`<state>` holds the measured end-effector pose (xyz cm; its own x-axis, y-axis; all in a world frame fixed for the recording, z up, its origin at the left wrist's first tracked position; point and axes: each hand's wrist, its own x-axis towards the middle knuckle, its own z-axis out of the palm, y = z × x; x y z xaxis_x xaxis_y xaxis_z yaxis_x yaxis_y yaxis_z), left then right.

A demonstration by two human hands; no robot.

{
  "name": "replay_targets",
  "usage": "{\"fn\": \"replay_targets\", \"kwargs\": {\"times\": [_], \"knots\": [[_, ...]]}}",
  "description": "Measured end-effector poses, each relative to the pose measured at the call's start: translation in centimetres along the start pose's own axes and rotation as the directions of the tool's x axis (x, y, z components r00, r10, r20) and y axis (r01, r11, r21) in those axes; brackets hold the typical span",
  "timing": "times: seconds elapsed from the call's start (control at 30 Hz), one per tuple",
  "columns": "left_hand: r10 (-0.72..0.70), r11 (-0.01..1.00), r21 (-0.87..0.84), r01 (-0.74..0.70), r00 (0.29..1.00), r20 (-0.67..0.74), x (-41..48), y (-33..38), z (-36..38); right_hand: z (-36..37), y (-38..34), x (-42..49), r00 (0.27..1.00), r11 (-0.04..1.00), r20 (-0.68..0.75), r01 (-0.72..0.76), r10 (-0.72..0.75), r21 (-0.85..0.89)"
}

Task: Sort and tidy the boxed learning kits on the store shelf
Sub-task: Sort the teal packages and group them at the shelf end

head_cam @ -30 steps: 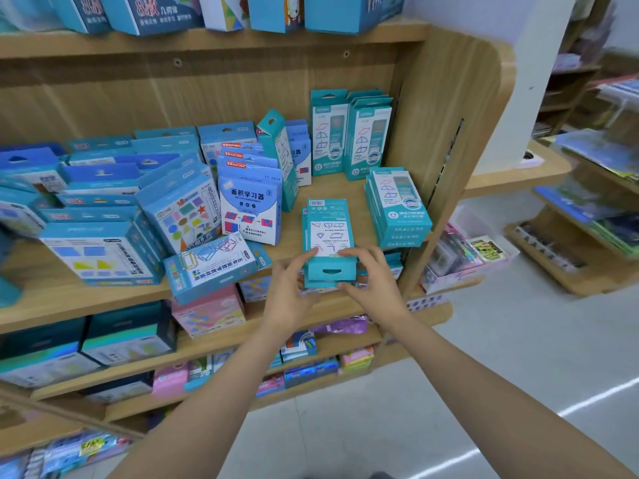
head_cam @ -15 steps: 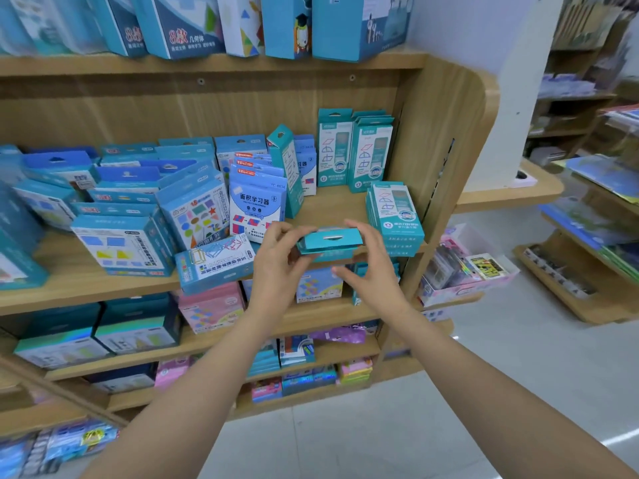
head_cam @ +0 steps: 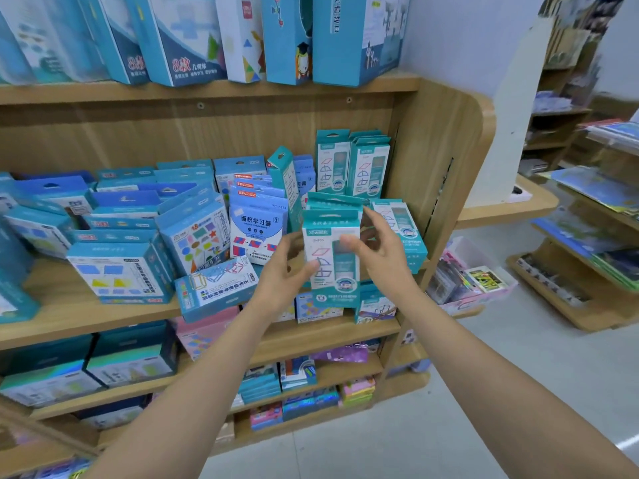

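I hold one teal learning-kit box (head_cam: pixel 332 283) upright in front of the middle shelf (head_cam: pixel 86 321), its printed face turned to me. My left hand (head_cam: pixel 281 271) grips its left edge, thumb on the front. My right hand (head_cam: pixel 380 252) pinches its right side, thumb on the front and fingers spread behind. Just right of the held box lies a stack of matching teal boxes (head_cam: pixel 406 236). More of the same kind stand upright at the back of the shelf (head_cam: pixel 352 165).
Blue kit boxes (head_cam: pixel 257 229) crowd the shelf's left and middle, and one (head_cam: pixel 214 286) lies tilted at the front edge. The wooden side panel (head_cam: pixel 444 150) closes the shelf on the right. Tall boxes (head_cam: pixel 183 39) line the shelf above; lower shelves hold more packs.
The teal box lay flat at the shelf's front edge. Both hands lifted it and turned it upright, so its face now points at me.
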<state>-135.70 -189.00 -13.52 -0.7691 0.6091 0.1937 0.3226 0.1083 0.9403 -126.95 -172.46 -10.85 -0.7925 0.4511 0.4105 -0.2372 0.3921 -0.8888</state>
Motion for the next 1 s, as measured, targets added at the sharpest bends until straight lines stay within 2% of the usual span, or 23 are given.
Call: {"fn": "replay_targets", "kwargs": {"times": [0.1,0.17,0.27,0.33,0.4,0.5,0.57,0.7,0.8,0.83,0.9,1.0], "knots": [[-0.055,0.997,-0.049,0.058,0.997,0.054,1.4,-0.1,0.2,-0.2,0.5,1.2,0.995,0.997,-0.062,-0.077,0.077,0.002],[-0.124,0.991,-0.039,0.127,0.99,0.066,2.5,-0.5,0.6,-0.4,1.1,1.9,0.976,0.98,-0.079,-0.201,0.201,0.005],[-0.202,0.979,-0.019,0.202,0.979,0.001,4.2,-1.0,1.5,-0.8,3.1,1.8,0.927,0.927,0.06,-0.362,0.369,-0.099],[-0.244,0.968,0.044,0.245,0.969,-0.036,5.1,-1.1,2.0,-0.9,4.6,1.1,0.89,0.894,0.165,-0.383,0.424,-0.235],[-0.305,0.951,0.031,0.307,0.951,-0.038,6.2,-1.5,2.7,-0.8,5.2,0.5,0.884,0.886,0.21,-0.343,0.417,-0.312],[-0.396,0.918,0.007,0.397,0.917,-0.044,7.9,-3.2,3.9,-1.2,5.2,0.6,0.917,0.88,0.202,-0.24,0.344,-0.409],[-0.421,0.907,-0.009,0.421,0.906,-0.044,9.2,-5.0,4.8,-1.9,5.1,1.0,0.914,0.844,0.23,-0.183,0.335,-0.504],[-0.47,0.882,-0.049,0.468,0.88,-0.067,10.4,-5.4,6.1,-3.0,5.5,1.7,0.882,0.729,0.348,0.007,0.318,-0.684],[-0.457,0.889,-0.046,0.456,0.889,-0.021,9.9,-3.1,6.9,-3.3,6.2,2.5,0.887,0.598,0.414,0.222,0.205,-0.77],[-0.449,0.893,-0.045,0.448,0.893,-0.023,9.7,-2.5,7.1,-3.5,6.3,2.8,0.903,0.577,0.403,0.251,0.151,-0.777],[-0.426,0.904,-0.044,0.425,0.904,-0.024,9.7,-2.2,7.7,-4.2,6.5,3.5,0.929,0.569,0.351,0.225,0.12,-0.791],[-0.444,0.887,-0.128,0.444,0.896,0.031,9.7,-1.9,8.7,-5.7,7.6,4.4,0.905,0.489,0.348,0.195,0.243,-0.85]]}}
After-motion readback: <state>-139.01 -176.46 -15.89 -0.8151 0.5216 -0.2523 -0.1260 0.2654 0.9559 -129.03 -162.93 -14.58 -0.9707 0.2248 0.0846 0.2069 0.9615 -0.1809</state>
